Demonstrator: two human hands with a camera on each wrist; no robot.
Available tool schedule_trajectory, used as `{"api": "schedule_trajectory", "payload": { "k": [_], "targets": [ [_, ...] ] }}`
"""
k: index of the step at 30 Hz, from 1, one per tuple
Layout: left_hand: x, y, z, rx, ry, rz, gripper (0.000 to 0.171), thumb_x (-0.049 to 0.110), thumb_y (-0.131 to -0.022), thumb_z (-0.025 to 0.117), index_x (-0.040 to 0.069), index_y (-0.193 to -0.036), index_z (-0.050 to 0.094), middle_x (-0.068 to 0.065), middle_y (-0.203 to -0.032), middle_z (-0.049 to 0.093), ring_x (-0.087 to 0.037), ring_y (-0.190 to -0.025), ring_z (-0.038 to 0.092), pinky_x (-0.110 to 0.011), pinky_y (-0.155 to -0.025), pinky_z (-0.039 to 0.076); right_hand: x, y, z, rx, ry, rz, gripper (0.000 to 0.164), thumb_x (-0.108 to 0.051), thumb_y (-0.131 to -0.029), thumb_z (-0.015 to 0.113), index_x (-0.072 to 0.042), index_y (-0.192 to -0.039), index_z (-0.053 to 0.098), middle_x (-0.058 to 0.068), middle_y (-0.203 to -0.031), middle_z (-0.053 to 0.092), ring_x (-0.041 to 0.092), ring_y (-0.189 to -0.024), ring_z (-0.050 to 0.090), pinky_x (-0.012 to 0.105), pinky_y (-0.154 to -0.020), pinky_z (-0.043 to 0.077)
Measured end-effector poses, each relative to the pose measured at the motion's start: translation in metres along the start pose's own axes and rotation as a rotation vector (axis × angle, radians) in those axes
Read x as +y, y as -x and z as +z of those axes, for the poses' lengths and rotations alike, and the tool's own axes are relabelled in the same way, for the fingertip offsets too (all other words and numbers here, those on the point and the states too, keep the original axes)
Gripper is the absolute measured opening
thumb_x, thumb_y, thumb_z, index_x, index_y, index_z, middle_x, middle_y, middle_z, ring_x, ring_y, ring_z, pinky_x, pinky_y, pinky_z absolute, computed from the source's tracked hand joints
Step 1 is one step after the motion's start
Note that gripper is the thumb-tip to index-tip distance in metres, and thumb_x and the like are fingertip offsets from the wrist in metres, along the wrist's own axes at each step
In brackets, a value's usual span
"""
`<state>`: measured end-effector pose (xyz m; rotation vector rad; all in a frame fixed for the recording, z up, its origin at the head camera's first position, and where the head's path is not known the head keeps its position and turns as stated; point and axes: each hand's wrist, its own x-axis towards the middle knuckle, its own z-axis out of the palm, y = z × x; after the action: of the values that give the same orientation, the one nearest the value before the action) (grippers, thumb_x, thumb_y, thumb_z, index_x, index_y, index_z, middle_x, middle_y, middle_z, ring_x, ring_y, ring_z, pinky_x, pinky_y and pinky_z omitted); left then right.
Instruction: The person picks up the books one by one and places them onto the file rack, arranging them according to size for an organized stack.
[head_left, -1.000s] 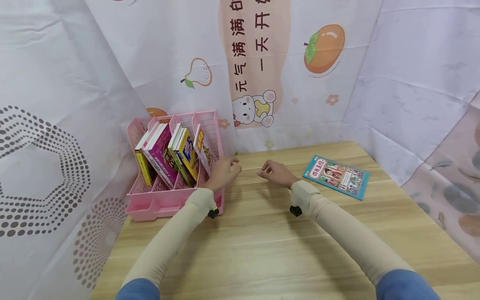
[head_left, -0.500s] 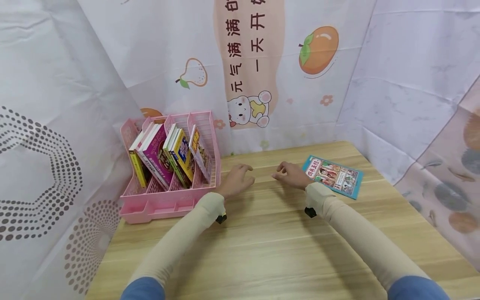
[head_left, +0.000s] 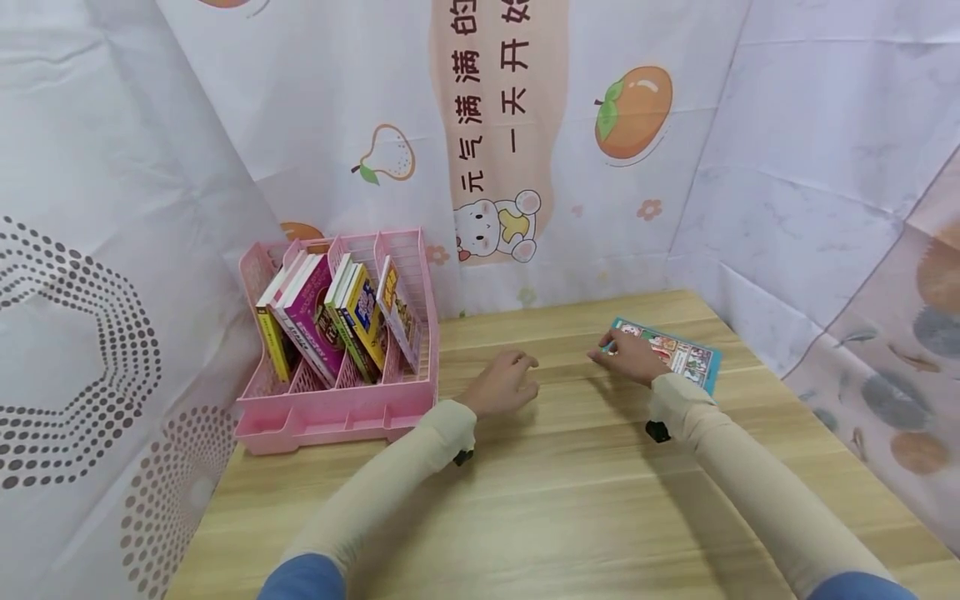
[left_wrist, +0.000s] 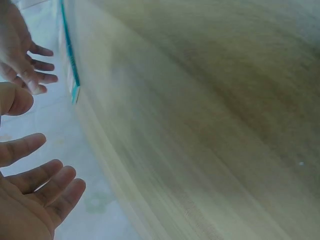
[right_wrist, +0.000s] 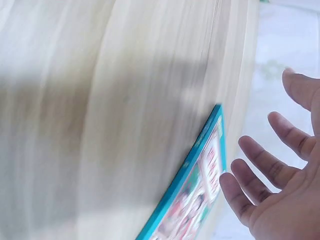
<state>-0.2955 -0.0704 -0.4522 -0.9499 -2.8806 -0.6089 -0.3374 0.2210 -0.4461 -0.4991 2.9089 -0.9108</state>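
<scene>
A thin book with a teal border and comic-like pictures (head_left: 693, 360) lies flat at the right back of the table. My right hand (head_left: 633, 358) hovers over its left part and hides some of the cover; in the right wrist view the fingers (right_wrist: 257, 155) are loosely bent with nothing between them. My left hand (head_left: 498, 385) is above the table, right of the pink book rack (head_left: 330, 412), and holds nothing. Its fingers (left_wrist: 45, 175) are relaxed and spread in the left wrist view. Several books, among them a purple one (head_left: 315, 312), lean in the rack's compartments.
The wooden table (head_left: 540, 508) reaches back to a white cloth backdrop (head_left: 315, 125) printed with fruit. Another patterned cloth (head_left: 817, 192) hangs along the right side. The rack stands at the table's left back and has small trays along its front.
Both hands have moved to the right. The right hand has come over the teal-bordered book, and the left hand has drawn away from the rack. The head view has shifted slightly.
</scene>
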Motion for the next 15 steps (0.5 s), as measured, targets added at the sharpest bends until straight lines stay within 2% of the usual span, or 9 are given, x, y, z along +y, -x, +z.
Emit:
{"api": "schedule_trajectory", "payload": {
  "k": [2,6,12,15],
  "targets": [
    [0.001,0.001,0.004,-0.005,-0.037,0.015,0.044,0.039,-0.096,0.049,0.013,-0.132,0.051,-0.002,-0.134,0.047,-0.019,-0.126,0.040,-0.036,-0.102,0.038,0.009,0.004,-0.002,0.000,0.008,0.022,0.050,-0.044,-0.095,0.054,0.000,-0.119,0.051,0.023,-0.114,0.058,0.039,-0.102,0.056,0.050,-0.079,0.047],
    [0.003,0.000,0.011,-0.017,-0.040,0.017,0.046,0.040,-0.096,0.048,0.014,-0.133,0.051,-0.001,-0.134,0.048,-0.018,-0.123,0.042,-0.034,-0.099,0.040,0.026,0.009,-0.008,-0.005,0.045,0.061,0.052,-0.046,-0.095,0.053,0.000,-0.119,0.052,0.024,-0.115,0.057,0.041,-0.105,0.054,0.053,-0.081,0.045],
    [0.009,-0.003,0.018,-0.040,-0.024,0.042,0.052,0.050,-0.096,0.042,0.017,-0.135,0.049,0.003,-0.136,0.047,-0.016,-0.126,0.040,-0.035,-0.098,0.041,0.055,0.018,-0.027,-0.002,0.168,0.125,0.061,-0.055,-0.094,0.048,0.001,-0.118,0.053,0.024,-0.112,0.061,0.040,-0.099,0.057,0.055,-0.081,0.044],
    [0.012,-0.004,0.018,-0.046,-0.022,0.065,0.051,0.050,-0.096,0.041,0.019,-0.135,0.049,0.004,-0.137,0.046,-0.015,-0.126,0.040,-0.034,-0.099,0.040,0.074,0.024,-0.036,-0.020,0.234,0.175,0.069,-0.060,-0.093,0.045,0.003,-0.120,0.052,0.027,-0.114,0.060,0.045,-0.098,0.055,0.059,-0.078,0.042]
  ]
}}
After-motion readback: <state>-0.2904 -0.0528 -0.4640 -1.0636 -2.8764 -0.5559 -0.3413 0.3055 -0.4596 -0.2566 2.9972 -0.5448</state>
